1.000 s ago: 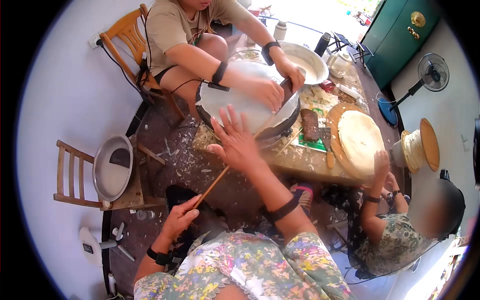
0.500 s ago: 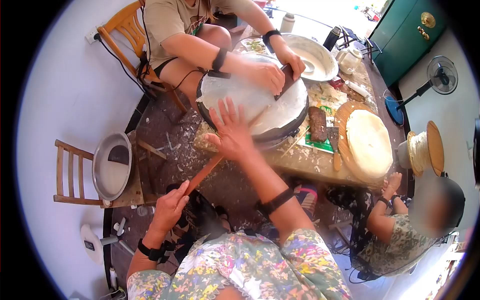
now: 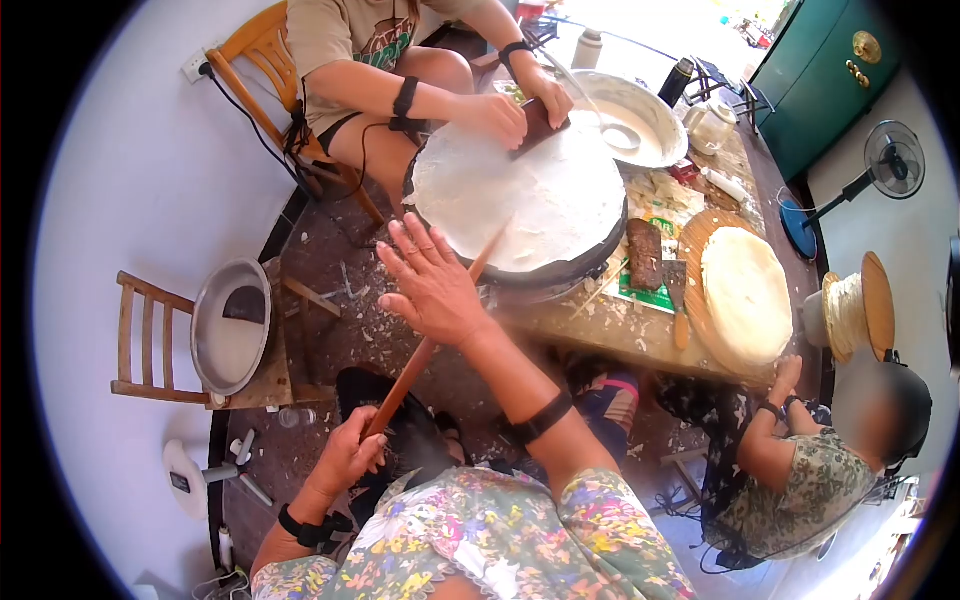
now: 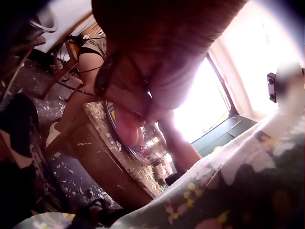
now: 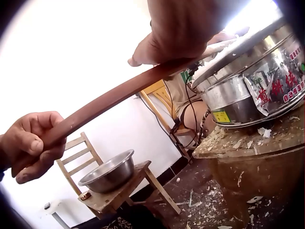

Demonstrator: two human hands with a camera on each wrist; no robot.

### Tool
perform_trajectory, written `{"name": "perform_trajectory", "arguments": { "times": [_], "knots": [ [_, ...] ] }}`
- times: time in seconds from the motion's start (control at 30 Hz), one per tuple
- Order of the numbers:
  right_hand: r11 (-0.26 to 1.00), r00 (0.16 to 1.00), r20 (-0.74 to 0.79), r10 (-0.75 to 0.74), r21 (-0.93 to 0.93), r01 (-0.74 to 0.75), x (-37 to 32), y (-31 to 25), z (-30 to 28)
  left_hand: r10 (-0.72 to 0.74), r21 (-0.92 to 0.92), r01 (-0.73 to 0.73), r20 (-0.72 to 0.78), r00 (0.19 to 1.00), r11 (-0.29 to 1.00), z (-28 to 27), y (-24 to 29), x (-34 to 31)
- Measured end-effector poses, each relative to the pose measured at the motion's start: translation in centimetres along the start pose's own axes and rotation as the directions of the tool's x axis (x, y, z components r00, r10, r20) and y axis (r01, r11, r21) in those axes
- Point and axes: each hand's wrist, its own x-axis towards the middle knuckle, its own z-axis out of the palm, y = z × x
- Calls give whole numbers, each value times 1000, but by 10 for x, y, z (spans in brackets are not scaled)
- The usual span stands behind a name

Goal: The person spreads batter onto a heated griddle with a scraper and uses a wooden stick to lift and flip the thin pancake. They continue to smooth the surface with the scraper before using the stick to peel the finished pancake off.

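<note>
A long, flat wooden spatula [image 3: 405,385] slants up from my left hand [image 3: 350,445], which grips its lower end. Its thin far tip lies over a white sheet of batter [image 3: 520,195] on a round griddle [image 3: 560,275]. My right hand [image 3: 430,285] lies flat across the upper part of the spatula, fingers straight and spread, close to the griddle's near rim. In the right wrist view the spatula [image 5: 109,100] passes under the right palm, its near end in the left fingers [image 5: 31,140]. Across the griddle another person holds a dark scraper [image 3: 540,127] on the batter.
On the table stand a batter basin [image 3: 665,140], a stack of thin pancakes [image 3: 745,295] on a wooden board, a metal scraper [image 3: 676,285] and a brown block [image 3: 645,252]. A metal basin [image 3: 230,350] sits on the chair at left. Another person [image 3: 800,450] sits at right.
The spatula has turned from a thin edge to its broad face. My right hand has drawn back from over the griddle toward its near-left rim. The other person's scraper has moved toward the far side.
</note>
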Motion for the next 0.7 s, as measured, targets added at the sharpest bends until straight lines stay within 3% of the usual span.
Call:
{"name": "perform_trajectory", "arguments": {
  "times": [0.07,0.1,0.2,0.23,0.33,0.43,0.53,0.7],
  "knots": [
    [990,988,-73,135,58,-131,-9,0,-14,28,-85,-20,93,995,996,10,-1,0],
    [990,981,-133,142,-2,-143,-13,6,-17,-26,-84,39,147,989,996,12,10,3],
    [972,975,-69,212,-89,-218,-22,24,-32,248,36,-254,127,960,966,24,1,25],
    [969,972,-66,226,-90,-232,-23,30,-33,243,-23,-242,144,959,970,27,1,29],
    [955,957,-48,287,-63,-289,-21,39,-27,123,39,-130,150,981,991,31,13,32],
    [956,956,-10,293,-17,-293,-16,32,-21,224,154,-223,13,974,963,42,6,25],
    [961,961,24,276,-11,-276,-8,30,-13,68,133,-66,-8,998,989,45,21,15],
    [966,967,59,248,61,-251,5,24,-1,34,133,-23,-79,996,991,46,25,9]
  ]
}}
